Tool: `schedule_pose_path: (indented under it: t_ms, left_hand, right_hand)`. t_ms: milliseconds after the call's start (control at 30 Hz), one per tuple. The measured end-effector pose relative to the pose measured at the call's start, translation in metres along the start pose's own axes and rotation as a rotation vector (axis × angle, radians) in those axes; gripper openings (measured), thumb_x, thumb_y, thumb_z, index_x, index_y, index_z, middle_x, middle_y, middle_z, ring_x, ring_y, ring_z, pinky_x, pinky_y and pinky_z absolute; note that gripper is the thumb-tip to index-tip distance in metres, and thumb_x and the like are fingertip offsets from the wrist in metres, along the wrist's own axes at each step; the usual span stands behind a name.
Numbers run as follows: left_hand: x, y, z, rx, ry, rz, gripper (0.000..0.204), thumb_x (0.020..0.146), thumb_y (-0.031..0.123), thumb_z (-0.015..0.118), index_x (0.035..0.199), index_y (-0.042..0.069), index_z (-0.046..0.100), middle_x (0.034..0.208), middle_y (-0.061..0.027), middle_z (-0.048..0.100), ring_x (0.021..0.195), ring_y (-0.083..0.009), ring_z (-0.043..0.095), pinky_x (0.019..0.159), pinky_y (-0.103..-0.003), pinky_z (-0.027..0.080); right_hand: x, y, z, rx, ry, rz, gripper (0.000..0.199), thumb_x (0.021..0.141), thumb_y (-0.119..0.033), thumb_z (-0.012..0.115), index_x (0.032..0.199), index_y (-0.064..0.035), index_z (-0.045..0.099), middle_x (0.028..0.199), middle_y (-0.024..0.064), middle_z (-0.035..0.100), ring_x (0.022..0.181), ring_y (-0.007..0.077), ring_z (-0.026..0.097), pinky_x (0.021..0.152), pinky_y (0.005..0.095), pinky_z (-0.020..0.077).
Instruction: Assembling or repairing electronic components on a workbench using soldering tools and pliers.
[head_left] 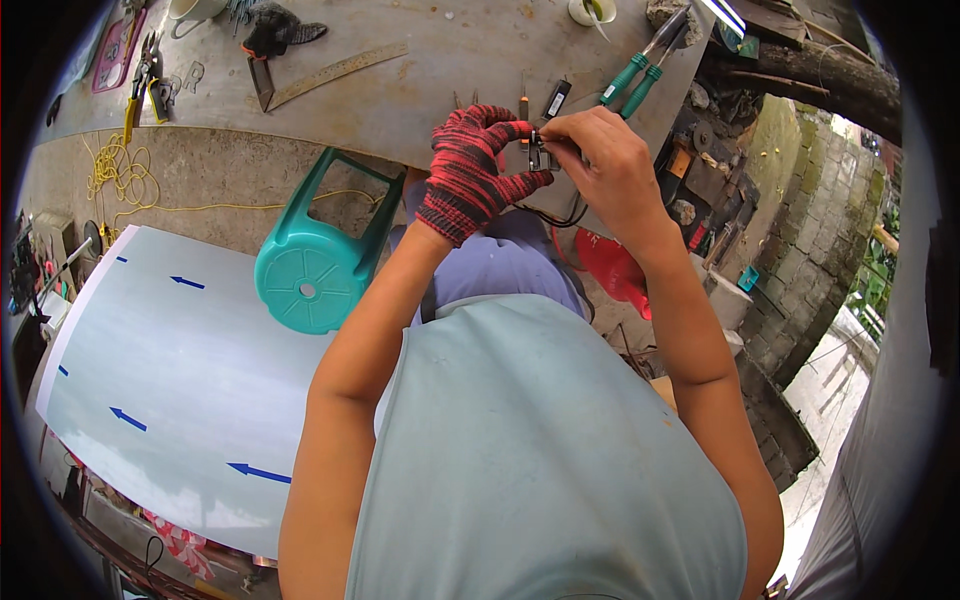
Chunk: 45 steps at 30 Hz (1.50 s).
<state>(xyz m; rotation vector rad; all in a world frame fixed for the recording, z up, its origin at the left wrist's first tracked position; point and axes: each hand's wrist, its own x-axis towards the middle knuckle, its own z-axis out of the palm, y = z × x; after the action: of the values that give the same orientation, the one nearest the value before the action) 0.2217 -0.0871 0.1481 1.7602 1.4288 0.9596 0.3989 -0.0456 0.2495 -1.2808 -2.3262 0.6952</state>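
At the near edge of the metal-topped bench, my left hand wears a red and black knitted glove. Its thumb and fingers close around a small black and metallic part, whose exact kind I cannot make out. From the other side my bare right hand pinches the part's upper end between thumb and fingertips. A black cable hangs below the hands. Just beyond them lie a thin tool with an orange handle and a small black block. Two green-handled tools rest farther right.
A set square, a dark glove and yellow-handled pliers lie on the bench's left. Below stands a green plastic stool, near yellow cord. A pale sheet with blue arrows spreads left; something red sits low right.
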Motion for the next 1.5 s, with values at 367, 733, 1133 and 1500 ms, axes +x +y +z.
schedule_pose_path:
  t_ms: [367,733,1133,1500]
  left_hand:
    - [-0.002,-0.002,-0.011,-0.076,-0.037,-0.021,0.063,0.058,0.035,0.098,0.112,0.011,0.075,0.112,-0.0113,0.07,0.11,-0.0325,0.063,0.095,-0.047,0.051]
    - [-0.014,-0.016,0.0,-0.583,-0.113,-0.333,0.058,0.066,0.028,0.096,0.116,0.009,0.073,0.119,-0.0105,0.067,0.116,-0.0262,0.06,0.103,-0.041,0.047]
    - [-0.011,-0.03,-0.013,-0.289,-0.048,-0.162,0.057,0.067,0.029,0.095,0.119,0.014,0.075,0.118,-0.0085,0.067,0.117,-0.0272,0.057,0.102,-0.041,0.047]
    - [-0.026,-0.037,0.001,-0.631,-0.09,-0.375,0.054,0.073,0.025,0.092,0.122,0.013,0.073,0.118,-0.0051,0.065,0.115,-0.02,0.06,0.1,-0.035,0.047]
  right_hand:
    - [0.004,-0.006,-0.005,0.153,0.016,0.171,0.022,0.079,0.001,0.079,0.1,-0.0037,0.072,0.092,0.0076,0.072,0.086,0.0262,0.068,0.078,0.037,0.0544]
    - [0.004,-0.021,-0.032,-0.024,0.04,0.175,0.022,0.084,0.009,0.064,0.1,-0.004,0.071,0.106,0.0082,0.07,0.1,0.0273,0.063,0.086,0.0374,0.0514]
    - [0.003,-0.017,-0.015,-0.111,0.014,0.191,0.028,0.08,0.009,0.065,0.102,-0.0058,0.072,0.109,0.0072,0.067,0.097,0.0273,0.061,0.083,0.0379,0.0491]
    - [0.012,-0.018,-0.02,-0.127,0.019,0.207,0.024,0.082,0.004,0.067,0.102,-0.0074,0.073,0.11,0.0065,0.067,0.098,0.0272,0.06,0.088,0.0393,0.0457]
